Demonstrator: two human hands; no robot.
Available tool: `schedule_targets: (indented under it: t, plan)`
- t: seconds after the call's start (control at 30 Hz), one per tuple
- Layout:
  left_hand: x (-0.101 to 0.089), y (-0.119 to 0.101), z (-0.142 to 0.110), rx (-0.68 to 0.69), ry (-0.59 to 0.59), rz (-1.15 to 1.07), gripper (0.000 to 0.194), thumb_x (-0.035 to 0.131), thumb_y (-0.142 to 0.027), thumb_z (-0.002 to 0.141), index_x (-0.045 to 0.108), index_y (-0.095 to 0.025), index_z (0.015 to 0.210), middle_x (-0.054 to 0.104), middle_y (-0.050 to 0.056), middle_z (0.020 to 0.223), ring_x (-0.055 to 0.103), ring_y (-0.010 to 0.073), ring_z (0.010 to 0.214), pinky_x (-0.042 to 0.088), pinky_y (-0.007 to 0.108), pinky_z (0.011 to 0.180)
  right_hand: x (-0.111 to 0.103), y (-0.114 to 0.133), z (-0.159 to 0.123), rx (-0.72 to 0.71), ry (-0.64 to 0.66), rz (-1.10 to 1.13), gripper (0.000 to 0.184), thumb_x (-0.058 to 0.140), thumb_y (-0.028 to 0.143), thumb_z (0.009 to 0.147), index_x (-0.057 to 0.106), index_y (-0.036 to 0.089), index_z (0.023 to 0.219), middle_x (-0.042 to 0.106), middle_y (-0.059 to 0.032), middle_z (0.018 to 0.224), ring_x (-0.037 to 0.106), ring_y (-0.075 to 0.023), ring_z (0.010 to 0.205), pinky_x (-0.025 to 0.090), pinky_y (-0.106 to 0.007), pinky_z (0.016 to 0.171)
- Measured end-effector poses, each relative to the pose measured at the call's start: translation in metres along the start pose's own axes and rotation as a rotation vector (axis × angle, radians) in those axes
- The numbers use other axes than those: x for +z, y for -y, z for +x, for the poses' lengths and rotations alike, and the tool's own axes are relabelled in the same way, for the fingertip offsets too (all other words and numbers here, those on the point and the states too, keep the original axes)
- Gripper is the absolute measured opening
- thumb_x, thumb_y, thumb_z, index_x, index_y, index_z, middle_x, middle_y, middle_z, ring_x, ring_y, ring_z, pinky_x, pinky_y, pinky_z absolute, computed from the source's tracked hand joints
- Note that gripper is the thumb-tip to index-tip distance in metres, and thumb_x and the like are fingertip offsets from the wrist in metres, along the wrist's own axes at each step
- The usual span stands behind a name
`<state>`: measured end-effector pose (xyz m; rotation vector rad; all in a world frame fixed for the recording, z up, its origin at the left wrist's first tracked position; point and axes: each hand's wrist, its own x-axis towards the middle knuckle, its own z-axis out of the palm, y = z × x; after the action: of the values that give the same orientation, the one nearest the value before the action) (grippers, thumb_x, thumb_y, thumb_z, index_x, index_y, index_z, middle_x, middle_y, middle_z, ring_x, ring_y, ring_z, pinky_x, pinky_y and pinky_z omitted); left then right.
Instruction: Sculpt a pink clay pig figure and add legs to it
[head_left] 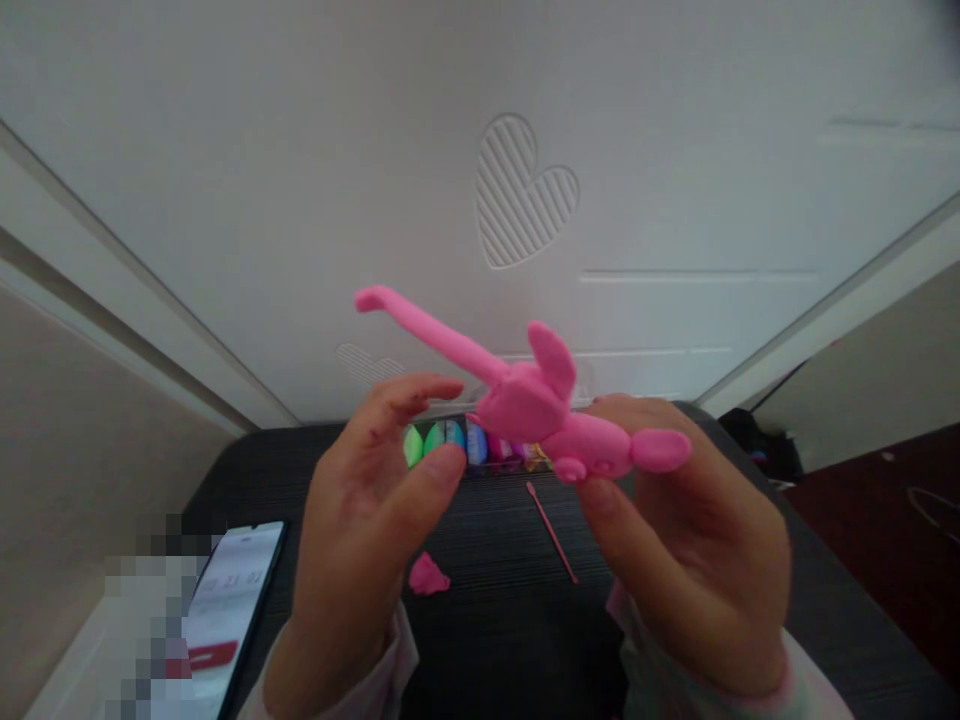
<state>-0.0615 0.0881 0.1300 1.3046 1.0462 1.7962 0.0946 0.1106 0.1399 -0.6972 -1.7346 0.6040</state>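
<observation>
A pink clay figure [536,400] with a long thin tail-like arm reaching up to the left is held above a dark table [495,620]. My right hand [690,540] pinches it from below at its lower right end, fingers closed on it. My left hand [360,530] hovers just left of the figure with fingers curled and apart, thumb raised; it seems not to touch the clay.
On the table lie a small pink clay lump [428,576], a thin pink modelling stick [552,532] and a row of coloured clay tubs [469,443] at the far edge. A phone [225,610] with a lit screen lies at the left. A white wall with a heart relief stands behind.
</observation>
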Motion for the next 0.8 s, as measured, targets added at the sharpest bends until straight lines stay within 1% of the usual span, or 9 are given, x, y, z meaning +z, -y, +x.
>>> schedule_targets:
  t: [0.07, 0.13, 0.17, 0.27, 0.37, 0.43, 0.53, 0.67, 0.8]
  plan:
    - [-0.005, 0.001, 0.001, -0.069, 0.109, -0.132, 0.028, 0.063, -0.032, 0.071, 0.062, -0.025, 0.098, 0.061, -0.001, 0.101, 0.054, 0.0161, 0.096, 0.044, 0.028, 0.085, -0.004, 0.001, 0.002, -0.079, 0.080, -0.027, 0.025, 0.054, 0.005, 0.072, 0.058, 0.018, 0.093, 0.059, -0.0029, 0.088, 0.055, -0.0159, 0.085, 0.044, -0.032, 0.077]
    - [-0.008, 0.004, 0.002, -0.068, 0.197, -0.153, 0.027, 0.067, -0.027, 0.069, 0.064, -0.023, 0.096, 0.062, -0.002, 0.101, 0.054, 0.0139, 0.097, 0.044, 0.023, 0.086, -0.007, 0.001, 0.003, -0.143, 0.142, -0.055, 0.027, 0.056, 0.005, 0.070, 0.057, 0.016, 0.095, 0.060, -0.0038, 0.089, 0.055, -0.0159, 0.087, 0.045, -0.032, 0.078]
    - [-0.010, 0.006, 0.003, -0.041, 0.216, -0.141, 0.024, 0.067, -0.024, 0.069, 0.065, -0.022, 0.093, 0.062, -0.002, 0.099, 0.054, 0.0131, 0.098, 0.044, 0.022, 0.088, -0.008, 0.001, 0.003, -0.166, 0.164, -0.067, 0.027, 0.056, 0.005, 0.070, 0.057, 0.015, 0.095, 0.060, -0.0042, 0.089, 0.055, -0.0161, 0.087, 0.045, -0.032, 0.078]
    - [-0.015, 0.011, 0.007, 0.124, 0.245, -0.116, 0.018, 0.066, -0.021, 0.071, 0.066, -0.023, 0.089, 0.063, -0.001, 0.093, 0.053, 0.0118, 0.096, 0.043, 0.022, 0.091, -0.008, 0.002, 0.003, -0.208, 0.196, -0.074, 0.029, 0.057, 0.006, 0.068, 0.057, 0.015, 0.095, 0.060, -0.0047, 0.091, 0.055, -0.0166, 0.089, 0.044, -0.033, 0.082]
    - [-0.018, 0.015, 0.011, 0.232, 0.300, -0.110, 0.018, 0.061, -0.031, 0.075, 0.067, -0.023, 0.090, 0.063, 0.000, 0.090, 0.054, 0.0131, 0.090, 0.042, 0.026, 0.093, -0.008, 0.002, 0.003, -0.226, 0.183, -0.066, 0.029, 0.062, 0.014, 0.069, 0.056, 0.015, 0.097, 0.060, -0.0047, 0.093, 0.055, -0.0172, 0.091, 0.042, -0.033, 0.087]
    - [-0.019, 0.014, 0.011, 0.239, 0.320, -0.105, 0.023, 0.054, -0.037, 0.079, 0.067, -0.022, 0.090, 0.063, 0.002, 0.090, 0.055, 0.0142, 0.090, 0.042, 0.028, 0.092, -0.007, 0.003, 0.002, -0.235, 0.174, -0.059, 0.032, 0.066, 0.021, 0.068, 0.055, 0.015, 0.098, 0.061, -0.0046, 0.094, 0.055, -0.0171, 0.092, 0.040, -0.033, 0.091]
    - [-0.019, 0.010, 0.010, 0.219, 0.321, -0.089, 0.023, 0.053, -0.036, 0.080, 0.067, -0.022, 0.091, 0.063, 0.002, 0.090, 0.054, 0.0143, 0.091, 0.043, 0.027, 0.091, -0.005, 0.004, 0.003, -0.233, 0.157, -0.050, 0.032, 0.068, 0.022, 0.068, 0.055, 0.015, 0.097, 0.063, -0.0033, 0.091, 0.056, -0.0157, 0.090, 0.039, -0.031, 0.094]
    - [-0.016, 0.008, 0.010, 0.241, 0.375, -0.072, 0.022, 0.053, -0.035, 0.080, 0.067, -0.022, 0.093, 0.063, 0.001, 0.088, 0.054, 0.0137, 0.090, 0.042, 0.026, 0.092, -0.005, 0.006, 0.005, -0.223, 0.137, -0.028, 0.027, 0.069, 0.023, 0.067, 0.057, 0.015, 0.091, 0.064, -0.0023, 0.083, 0.059, -0.0149, 0.083, 0.044, -0.030, 0.087]
    - [-0.013, 0.008, 0.011, 0.237, 0.364, -0.057, 0.022, 0.054, -0.036, 0.079, 0.067, -0.023, 0.091, 0.063, 0.000, 0.087, 0.055, 0.0133, 0.088, 0.042, 0.027, 0.091, -0.005, 0.009, 0.009, -0.230, 0.129, -0.025, 0.023, 0.068, 0.022, 0.068, 0.058, 0.015, 0.088, 0.066, -0.0026, 0.077, 0.061, -0.0164, 0.078, 0.046, -0.034, 0.084]
